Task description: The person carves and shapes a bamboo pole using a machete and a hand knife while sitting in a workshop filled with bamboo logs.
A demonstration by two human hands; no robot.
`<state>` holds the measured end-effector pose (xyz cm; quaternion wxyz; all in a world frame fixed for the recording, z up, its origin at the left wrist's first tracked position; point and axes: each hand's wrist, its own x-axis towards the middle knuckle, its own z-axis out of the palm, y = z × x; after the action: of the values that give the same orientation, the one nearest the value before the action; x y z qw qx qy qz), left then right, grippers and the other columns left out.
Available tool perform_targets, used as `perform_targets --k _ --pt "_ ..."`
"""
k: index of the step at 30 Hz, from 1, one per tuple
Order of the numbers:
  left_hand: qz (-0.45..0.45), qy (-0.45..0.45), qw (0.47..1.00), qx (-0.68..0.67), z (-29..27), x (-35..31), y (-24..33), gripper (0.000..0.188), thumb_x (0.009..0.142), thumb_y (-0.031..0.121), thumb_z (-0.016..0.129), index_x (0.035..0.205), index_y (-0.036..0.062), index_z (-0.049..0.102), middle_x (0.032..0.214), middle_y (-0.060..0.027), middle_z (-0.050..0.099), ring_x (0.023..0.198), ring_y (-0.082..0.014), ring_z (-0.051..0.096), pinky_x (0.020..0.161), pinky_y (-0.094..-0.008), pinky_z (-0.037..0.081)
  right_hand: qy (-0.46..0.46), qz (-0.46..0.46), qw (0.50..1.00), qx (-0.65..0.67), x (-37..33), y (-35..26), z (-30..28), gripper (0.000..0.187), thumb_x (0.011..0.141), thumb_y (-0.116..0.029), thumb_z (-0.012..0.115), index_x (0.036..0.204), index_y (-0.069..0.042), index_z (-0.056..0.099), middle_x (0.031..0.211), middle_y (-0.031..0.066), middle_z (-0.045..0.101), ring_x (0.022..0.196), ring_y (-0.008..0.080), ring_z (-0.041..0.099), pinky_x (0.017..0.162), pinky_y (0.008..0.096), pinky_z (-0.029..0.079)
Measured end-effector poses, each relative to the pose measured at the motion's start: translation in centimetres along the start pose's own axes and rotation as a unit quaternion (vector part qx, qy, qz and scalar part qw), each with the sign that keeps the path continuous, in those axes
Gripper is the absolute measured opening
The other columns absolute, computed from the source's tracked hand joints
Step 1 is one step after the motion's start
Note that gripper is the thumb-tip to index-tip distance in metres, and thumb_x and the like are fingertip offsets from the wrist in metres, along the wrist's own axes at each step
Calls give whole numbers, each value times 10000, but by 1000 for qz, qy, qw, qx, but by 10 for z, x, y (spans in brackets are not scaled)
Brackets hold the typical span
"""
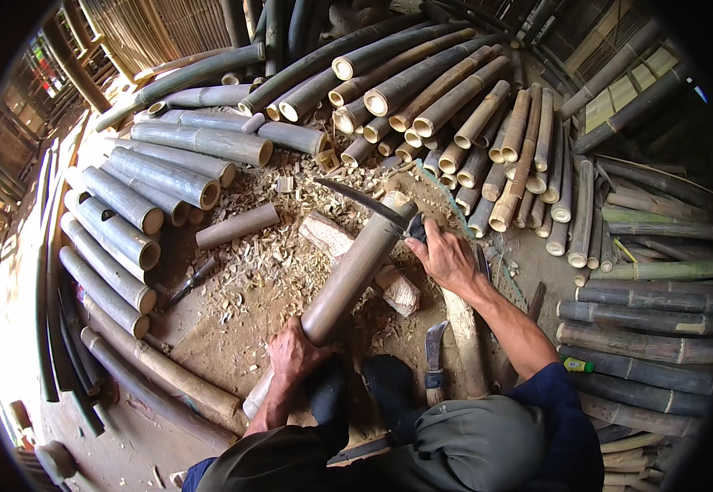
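Note:
My left hand (pixel 292 354) is wrapped round the near part of a brown bamboo length (pixel 344 283), which slants away from me to the right. That bamboo lies across a pale chopped wood block (pixel 399 290). In my right hand (pixel 448 261) is the dark handle of a knife. Its long curved blade (pixel 365 202) crosses the bamboo near the far end and points to the left. Paler, bare wood shows at that far end. Whether the edge is biting into the bamboo, I cannot tell.
Wood chips (pixel 250 275) cover the ground ahead. A hooked knife (pixel 435 354) lies beside a pale pole (pixel 463 344) near my feet. Cut bamboo (pixel 201 141) lies in rows at left, with a stack (pixel 447 102) at the back and more poles (pixel 644 348) at right.

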<state>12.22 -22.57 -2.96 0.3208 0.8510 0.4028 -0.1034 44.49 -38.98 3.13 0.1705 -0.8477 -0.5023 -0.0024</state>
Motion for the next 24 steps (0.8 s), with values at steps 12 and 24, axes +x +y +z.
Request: perform_targets --k 12,24 --pt "6 0 1000 7 9 5 -1 891 587 641 934 1091 -29 633 1010 -263 749 957 -430 736 980 -505 517 -32 11 998 -58 4 26 6 523 1082 -474 550 1095 47 576 652 252 680 619 418 733 531 517 582" --pt "0 -17 1000 -26 -8 3 12 864 582 602 950 1086 -27 639 1004 -257 748 934 -426 742 875 -511 579 -110 278 954 -13 26 65 17 620 1122 -558 375 1022 17 581 552 55 506 422 115 498 336 333 418"
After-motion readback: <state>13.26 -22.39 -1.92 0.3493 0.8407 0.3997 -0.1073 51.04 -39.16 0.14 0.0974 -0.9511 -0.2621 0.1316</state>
